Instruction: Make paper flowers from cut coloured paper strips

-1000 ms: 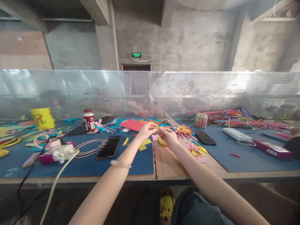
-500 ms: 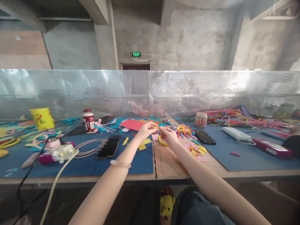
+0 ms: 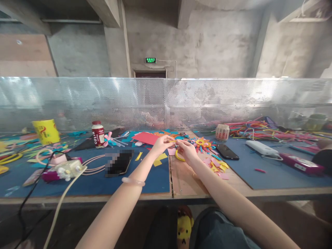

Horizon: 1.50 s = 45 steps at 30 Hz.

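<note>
My left hand (image 3: 164, 142) and my right hand (image 3: 186, 148) meet over the middle of the table, fingertips almost touching. Both are closed in a pinch on a small strip of yellow paper (image 3: 172, 141), mostly covered by the fingers. A yellow curved loop (image 3: 179, 156) lies under my right hand; the rest of it is hidden. To the right of that hand are a paper flower (image 3: 202, 142) in orange, yellow and blue and a pile of pink and yellow paper pieces (image 3: 217, 165). Yellow paper squares (image 3: 160, 159) and red paper (image 3: 145, 138) lie near my left hand.
Left stand a yellow tub (image 3: 46, 132), a red-capped bottle (image 3: 98, 135), a power strip with cables (image 3: 63, 170) and a phone (image 3: 119, 163). Right are a jar (image 3: 222, 132), a black phone (image 3: 227, 152), a power bank (image 3: 261, 148) and coloured strips (image 3: 259, 131). A perforated metal screen (image 3: 166, 100) runs behind.
My two hands stay in nearly the same place, still pinching the yellow strip. Only slight finger movement shows. At the far right, another person's arm has shifted slightly.
</note>
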{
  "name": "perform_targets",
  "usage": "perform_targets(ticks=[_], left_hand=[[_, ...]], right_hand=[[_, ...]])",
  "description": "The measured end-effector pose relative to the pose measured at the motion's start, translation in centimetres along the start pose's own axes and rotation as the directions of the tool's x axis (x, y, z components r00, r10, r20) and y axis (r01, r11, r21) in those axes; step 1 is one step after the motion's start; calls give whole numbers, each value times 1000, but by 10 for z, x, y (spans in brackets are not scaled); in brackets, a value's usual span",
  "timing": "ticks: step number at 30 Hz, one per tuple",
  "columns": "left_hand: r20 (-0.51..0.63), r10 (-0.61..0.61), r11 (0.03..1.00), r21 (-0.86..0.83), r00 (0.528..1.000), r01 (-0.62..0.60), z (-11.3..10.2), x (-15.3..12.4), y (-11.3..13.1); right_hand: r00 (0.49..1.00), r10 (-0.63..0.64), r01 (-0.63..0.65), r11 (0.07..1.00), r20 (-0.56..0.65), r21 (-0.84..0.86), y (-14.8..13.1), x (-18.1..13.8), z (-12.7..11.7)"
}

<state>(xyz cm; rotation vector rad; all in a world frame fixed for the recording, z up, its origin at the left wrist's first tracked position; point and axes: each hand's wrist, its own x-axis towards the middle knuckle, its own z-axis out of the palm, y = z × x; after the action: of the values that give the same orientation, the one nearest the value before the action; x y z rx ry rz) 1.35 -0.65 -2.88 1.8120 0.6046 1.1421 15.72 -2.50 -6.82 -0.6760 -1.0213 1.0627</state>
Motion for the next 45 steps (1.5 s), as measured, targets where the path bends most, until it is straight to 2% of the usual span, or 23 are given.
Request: perform_targets(ticks=[23,34,37,41,45], left_hand=[[6,-6,1000,-25,1000,6,-1,-1,1],[-7,-34,998,-46,999,34,-4,1,-4],[-13,-29,999,-41,999,28,-4,0,-3],[18,-15,1000,-22,1000,16,-2,-3,2],[20,-54,998,-22,998,55,-1,-4,4]], right_hand=[[1000,-10,11,998,-30,62,1,0,2],[995,98,-93,981,-18,168,-3,2,1],[996,86,-85,993,-11,77,-1,1,2],[999,10,-8,998,40,-63,2,-2,2],[999,-37,35,991,-12,-131,2,-2,0]])
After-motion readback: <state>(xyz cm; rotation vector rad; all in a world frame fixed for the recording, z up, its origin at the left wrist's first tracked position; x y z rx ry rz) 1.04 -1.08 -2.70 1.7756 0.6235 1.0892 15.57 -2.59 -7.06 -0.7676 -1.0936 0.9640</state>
